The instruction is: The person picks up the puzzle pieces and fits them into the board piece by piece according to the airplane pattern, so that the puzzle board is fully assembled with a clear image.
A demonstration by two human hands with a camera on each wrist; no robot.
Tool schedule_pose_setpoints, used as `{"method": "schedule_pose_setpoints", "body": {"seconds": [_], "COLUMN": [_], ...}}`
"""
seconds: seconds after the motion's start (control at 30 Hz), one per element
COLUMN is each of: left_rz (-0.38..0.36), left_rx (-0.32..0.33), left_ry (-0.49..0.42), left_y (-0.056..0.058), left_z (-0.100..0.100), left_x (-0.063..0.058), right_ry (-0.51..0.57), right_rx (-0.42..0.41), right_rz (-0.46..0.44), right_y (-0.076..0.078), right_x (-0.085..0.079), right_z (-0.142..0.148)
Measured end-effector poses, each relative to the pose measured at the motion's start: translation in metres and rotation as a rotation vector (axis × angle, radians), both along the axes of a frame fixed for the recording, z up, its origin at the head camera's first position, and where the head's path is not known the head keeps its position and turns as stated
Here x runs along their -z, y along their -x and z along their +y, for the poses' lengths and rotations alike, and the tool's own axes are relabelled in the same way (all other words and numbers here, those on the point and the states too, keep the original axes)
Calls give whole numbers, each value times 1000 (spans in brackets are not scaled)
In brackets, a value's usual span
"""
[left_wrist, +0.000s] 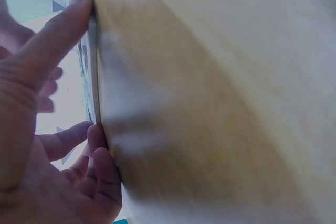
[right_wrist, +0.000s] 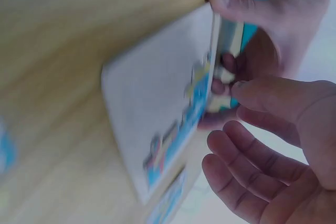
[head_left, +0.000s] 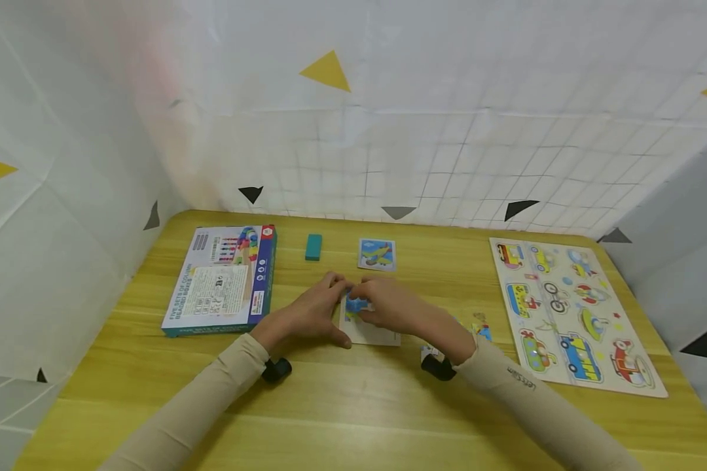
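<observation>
A small pale puzzle board lies on the table in front of me, with joined blue jigsaw pieces along its far side. My left hand grips the board's left edge, the thumb at the near corner and the fingers at the far end. Over the board's far part is my right hand, fingers loosely bent around the blue pieces. In the right wrist view that hand's fingers are relaxed, and nothing shows between them and the thumb.
Beyond the board lie an airplane picture card and a teal block. A bead toy box sits on the left. To the right is a large vehicle puzzle board. Loose jigsaw pieces lie partly behind my right forearm.
</observation>
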State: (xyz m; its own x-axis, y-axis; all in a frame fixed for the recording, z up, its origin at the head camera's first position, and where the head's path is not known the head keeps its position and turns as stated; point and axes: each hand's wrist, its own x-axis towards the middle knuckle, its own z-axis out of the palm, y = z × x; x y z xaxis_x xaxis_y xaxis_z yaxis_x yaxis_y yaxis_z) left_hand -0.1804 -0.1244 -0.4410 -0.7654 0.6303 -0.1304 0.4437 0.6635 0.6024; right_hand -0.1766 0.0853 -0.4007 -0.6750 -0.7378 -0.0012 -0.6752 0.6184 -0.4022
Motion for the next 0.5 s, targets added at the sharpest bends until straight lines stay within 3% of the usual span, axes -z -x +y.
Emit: {"method": "schedule_pose_setpoints", "body": {"seconds": [0.2,0.5], "left_rz": [-35,-20], "left_rx": [-43,-45], "left_ry": [14,9], "left_y": [-1,-2], "left_z": [1,3], "left_x": [0,0], "right_ry": [49,-11], "right_rx": [18,80], "right_rz": [78,120], "right_y": [0,-3], "right_x": [-13,-22], "right_z": [29,64]}}
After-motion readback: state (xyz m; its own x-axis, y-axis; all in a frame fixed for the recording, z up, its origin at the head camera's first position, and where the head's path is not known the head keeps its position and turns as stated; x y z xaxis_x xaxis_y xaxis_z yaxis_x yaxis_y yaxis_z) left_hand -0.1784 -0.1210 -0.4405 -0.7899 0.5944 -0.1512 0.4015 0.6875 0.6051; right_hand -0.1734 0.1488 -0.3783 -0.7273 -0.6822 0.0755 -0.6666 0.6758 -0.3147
